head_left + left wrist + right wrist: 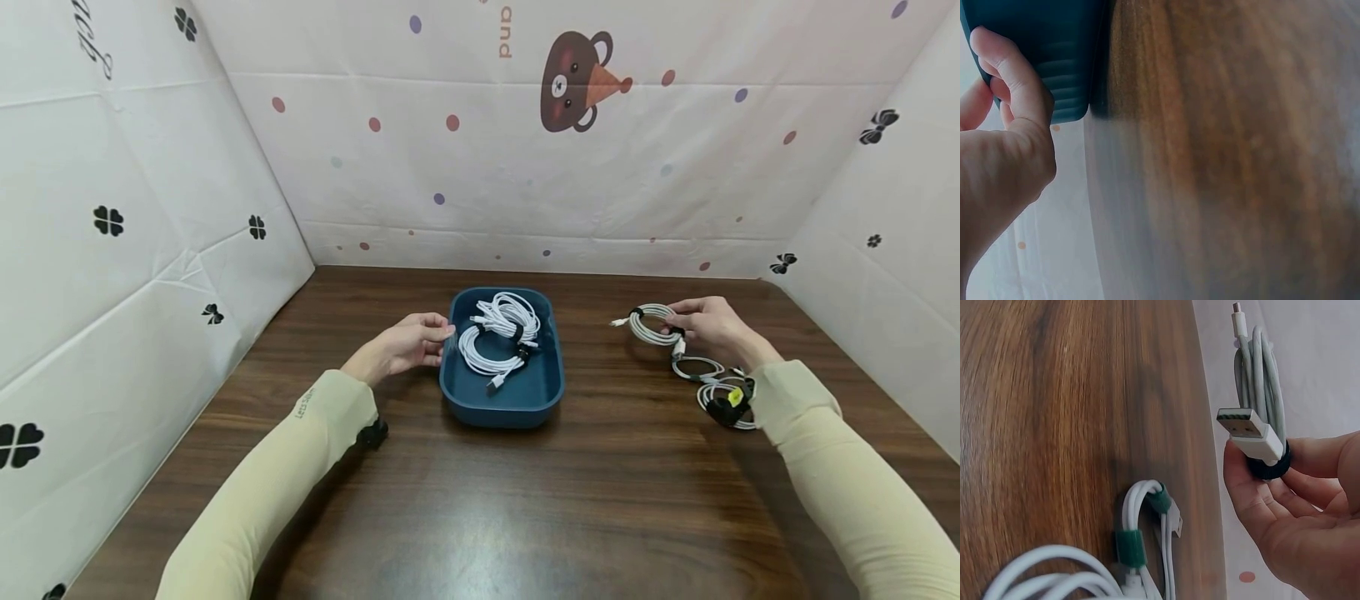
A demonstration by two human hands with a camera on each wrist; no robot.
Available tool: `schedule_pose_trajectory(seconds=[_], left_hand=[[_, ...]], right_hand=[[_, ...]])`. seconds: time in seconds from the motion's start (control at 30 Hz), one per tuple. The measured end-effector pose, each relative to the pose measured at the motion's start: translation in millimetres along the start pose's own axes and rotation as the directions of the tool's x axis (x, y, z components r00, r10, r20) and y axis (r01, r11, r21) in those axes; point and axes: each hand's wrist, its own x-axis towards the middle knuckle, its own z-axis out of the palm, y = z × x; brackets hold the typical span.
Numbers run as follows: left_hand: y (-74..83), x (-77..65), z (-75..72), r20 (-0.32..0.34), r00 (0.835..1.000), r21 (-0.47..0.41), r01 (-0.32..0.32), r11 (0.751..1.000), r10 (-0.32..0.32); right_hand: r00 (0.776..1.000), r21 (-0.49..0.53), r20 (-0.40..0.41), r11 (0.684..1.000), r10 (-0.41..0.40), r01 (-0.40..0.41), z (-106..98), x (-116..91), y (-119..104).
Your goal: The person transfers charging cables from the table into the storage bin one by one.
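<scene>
At the left rim of a blue plastic bin [502, 416], my left hand [408, 346] grips the wall; the left wrist view shows the thumb and curled fingers at the bin's edge [1063, 81]. Two white coiled cables [487, 364] lie inside the bin, tied with black straps. My right hand [716, 327] pinches a coiled USB cable [651, 327] by its black strap, raised over the table. In the right wrist view, the USB plug [1241, 425] of this coil points toward the camera, the thumb and fingers closed on the strap [1269, 464].
Under the right wrist lie more coiled cables [697, 367], one with green straps [1130, 548] and one with a black strap and a yellow tag [736, 397]. The brown wooden table [480, 508] is bounded by printed white sheets [420, 167] at the back and sides.
</scene>
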Motion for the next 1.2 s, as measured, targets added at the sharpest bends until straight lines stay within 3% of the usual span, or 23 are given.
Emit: schedule_pose_trajectory(seconds=[0.8,1.2], left_hand=[[-0.1,0.5,0.0,-0.012,1.0,0.014,0.004,1.0,-0.004],[0.3,1.1,-0.3,-0.02,1.0,0.012,0.008,1.0,-0.007]], right_hand=[[0.999,-0.053,0.044,0.998,-0.03,0.033,16.3,5.6,-11.0],[0.995,0.007,0.074,0.998,-0.061,0.061,26.5,4.5,-20.7]])
